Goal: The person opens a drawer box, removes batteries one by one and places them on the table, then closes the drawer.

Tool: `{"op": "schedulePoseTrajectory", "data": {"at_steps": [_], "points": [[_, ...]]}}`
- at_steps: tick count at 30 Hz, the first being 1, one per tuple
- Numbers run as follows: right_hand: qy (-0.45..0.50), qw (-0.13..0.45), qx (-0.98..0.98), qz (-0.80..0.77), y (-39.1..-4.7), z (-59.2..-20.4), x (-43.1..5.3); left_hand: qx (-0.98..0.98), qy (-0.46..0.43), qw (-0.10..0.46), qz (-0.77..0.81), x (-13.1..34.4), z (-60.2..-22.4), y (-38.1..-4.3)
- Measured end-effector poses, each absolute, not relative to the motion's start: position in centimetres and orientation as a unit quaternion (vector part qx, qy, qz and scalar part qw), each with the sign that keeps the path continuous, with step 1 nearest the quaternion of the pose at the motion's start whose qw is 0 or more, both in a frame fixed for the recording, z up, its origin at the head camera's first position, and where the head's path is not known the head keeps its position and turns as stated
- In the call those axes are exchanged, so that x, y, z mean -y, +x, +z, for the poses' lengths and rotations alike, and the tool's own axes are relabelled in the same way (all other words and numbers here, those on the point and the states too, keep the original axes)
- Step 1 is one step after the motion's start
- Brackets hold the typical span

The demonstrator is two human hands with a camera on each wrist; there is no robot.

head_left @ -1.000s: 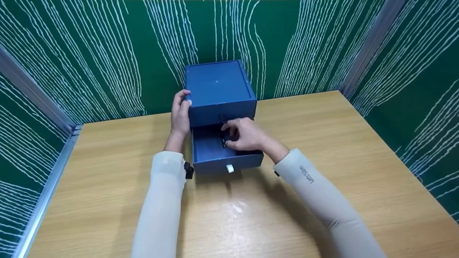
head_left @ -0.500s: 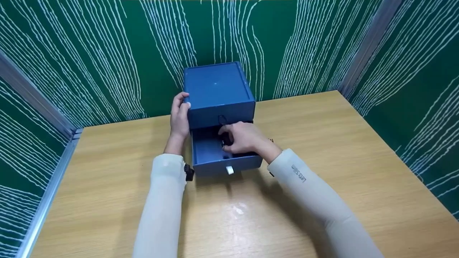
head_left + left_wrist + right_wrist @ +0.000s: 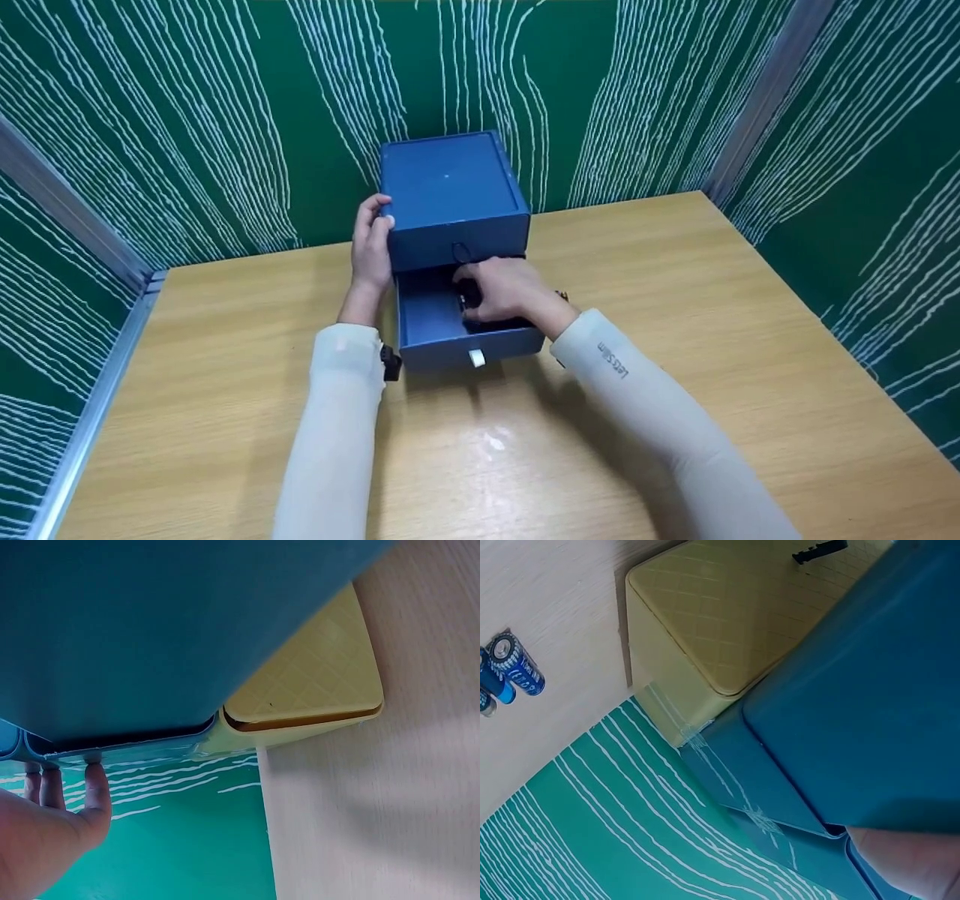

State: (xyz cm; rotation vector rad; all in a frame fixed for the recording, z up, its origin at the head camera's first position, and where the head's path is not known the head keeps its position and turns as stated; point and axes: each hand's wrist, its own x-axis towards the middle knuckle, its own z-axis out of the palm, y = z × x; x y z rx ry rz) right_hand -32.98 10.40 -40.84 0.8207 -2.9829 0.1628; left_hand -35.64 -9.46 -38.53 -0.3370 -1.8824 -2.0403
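Note:
A blue stacked drawer unit (image 3: 450,180) stands at the back of the table, with its lower blue drawer (image 3: 427,307) pulled out toward the person. Fingertips of my left hand (image 3: 370,244) press the unit's left side near the upper front corner; the left wrist view shows them along its edge. My right hand (image 3: 506,289) reaches into the pulled-out drawer, thumb and fingers curled around a small black object (image 3: 469,295) with a light mark. The hand hides most of it. In the right wrist view only a fingertip (image 3: 915,859) shows beside the blue drawer.
A yellow drawer section (image 3: 307,660) sits beneath the blue ones. Several blue batteries (image 3: 517,664) stand on the table beside the unit. A white pull tab (image 3: 477,358) sticks out from the drawer front. Green white-lined walls (image 3: 337,150) enclose the wooden table (image 3: 637,300).
My right hand has moved slightly left and deeper into the drawer, its thumb and fingers closing around the black object. The left hand keeps its place on the unit.

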Motion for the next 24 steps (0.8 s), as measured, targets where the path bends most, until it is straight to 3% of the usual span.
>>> {"op": "schedulePoseTrajectory", "data": {"at_steps": [14,24], "points": [[0.285,0.033,0.957,0.029,-32.7,-41.3,-10.1,0.676,-0.111,0.167,-0.709,9.1,-37.1,-33.3],[0.275,0.029,0.960,0.034,-32.7,-41.0,-10.2,0.681,-0.107,0.167,-0.705,9.5,-38.3,-35.3]]}}
